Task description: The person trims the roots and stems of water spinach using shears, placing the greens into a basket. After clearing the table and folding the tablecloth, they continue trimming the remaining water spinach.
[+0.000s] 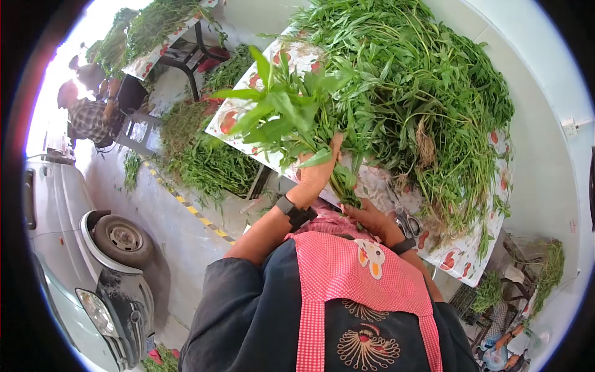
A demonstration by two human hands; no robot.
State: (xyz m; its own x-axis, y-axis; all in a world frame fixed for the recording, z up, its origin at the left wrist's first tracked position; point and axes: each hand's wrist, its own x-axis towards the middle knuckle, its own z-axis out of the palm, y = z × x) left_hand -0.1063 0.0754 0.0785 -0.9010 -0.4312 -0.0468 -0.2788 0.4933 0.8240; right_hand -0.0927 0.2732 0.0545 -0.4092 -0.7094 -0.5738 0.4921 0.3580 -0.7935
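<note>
A bunch of leafy green stems leans over the table's near edge, its leaves pointing up and left. My left hand is wrapped round the middle of the bunch. Lower down, my right hand closes on the stem ends, with its fingertips partly hidden. A large heap of the same greens covers much of the table. Among them hangs a clump of pale brown roots. Beside my right hand lies a pair of scissors on the cloth.
The table wears a white cloth with red fruit print. More greens lie on the floor at left, near yellow-black tape. A parked vehicle stands at lower left. Another person sits at upper left, near a second table of greens.
</note>
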